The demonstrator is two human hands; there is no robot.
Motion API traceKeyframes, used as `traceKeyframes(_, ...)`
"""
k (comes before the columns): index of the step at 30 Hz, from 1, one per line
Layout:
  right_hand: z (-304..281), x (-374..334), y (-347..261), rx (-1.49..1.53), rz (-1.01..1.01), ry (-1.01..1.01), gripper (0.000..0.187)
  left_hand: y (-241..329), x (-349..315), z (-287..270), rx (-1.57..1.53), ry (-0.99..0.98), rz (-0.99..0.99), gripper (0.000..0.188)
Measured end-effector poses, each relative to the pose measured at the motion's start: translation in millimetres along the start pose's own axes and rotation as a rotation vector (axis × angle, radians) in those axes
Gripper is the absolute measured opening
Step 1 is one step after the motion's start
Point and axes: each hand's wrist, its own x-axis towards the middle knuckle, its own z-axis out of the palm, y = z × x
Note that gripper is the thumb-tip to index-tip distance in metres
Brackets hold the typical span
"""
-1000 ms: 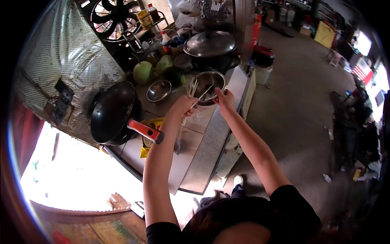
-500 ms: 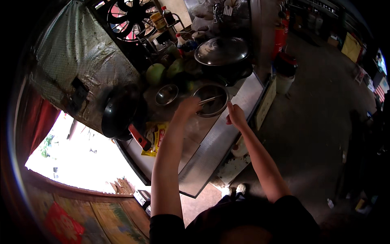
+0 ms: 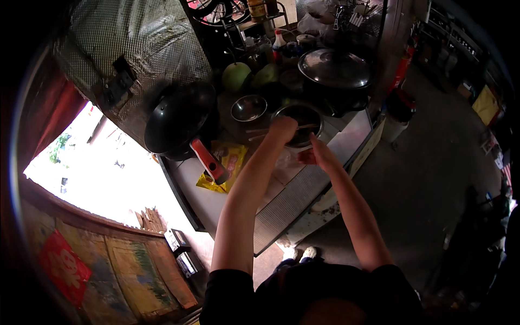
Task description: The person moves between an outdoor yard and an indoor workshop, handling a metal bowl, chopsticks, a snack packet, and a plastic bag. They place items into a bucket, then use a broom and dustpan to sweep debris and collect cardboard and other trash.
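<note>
Silver-grey metal, a round, deep bowl (image 3: 304,115) is seen at the pale, ribbed-edged desk (image 3: 292,206), with slim, pale wooden chopsticks (image 3: 310,126) clasped across it by the left hand (image 3: 284,129). Beside the near rim, the right hand (image 3: 318,155) is held; whether the rim is gripped cannot be told in the dim light. Stirring appears to be in hand; a steadied bowl seems called for next.

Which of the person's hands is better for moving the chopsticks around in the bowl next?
Probably the left hand: it holds the chopsticks, which reach over the bowl. The right hand is at the bowl's near rim, so it seems better placed for steadying.
</note>
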Motion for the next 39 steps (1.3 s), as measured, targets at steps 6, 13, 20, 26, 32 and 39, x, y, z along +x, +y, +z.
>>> traceKeyframes(6, 9, 10, 9, -0.007, -0.043, 0.000, 0.063, -10, -9, 12, 0.061, 0.212, 0.013, 0.015)
traceKeyframes(13, 14, -6, 7, 0.002, -0.076, 0.034, 0.071, -19, -12, 24, -0.008, 0.292, 0.063, 0.011)
traceKeyframes(20, 15, -25, 5, 0.052, -0.091, 0.146, 0.068, -27, -26, 6, -0.172, 0.310, 0.073, 0.036)
traceKeyframes(26, -21, -50, 38, 0.194, -0.177, 0.243, 0.059, -38, -72, 2, -0.504, 0.923, -0.203, 0.032)
traceKeyframes(32, -69, -145, 135, 0.183, -0.110, 0.459, 0.055, -19, -192, 19, -0.574, 0.956, -0.481, 0.031)
traceKeyframes(39, -88, -231, 215, 0.395, 0.015, 0.531, 0.057, -97, -268, 76, -0.320, 0.546, -0.947, 0.068)
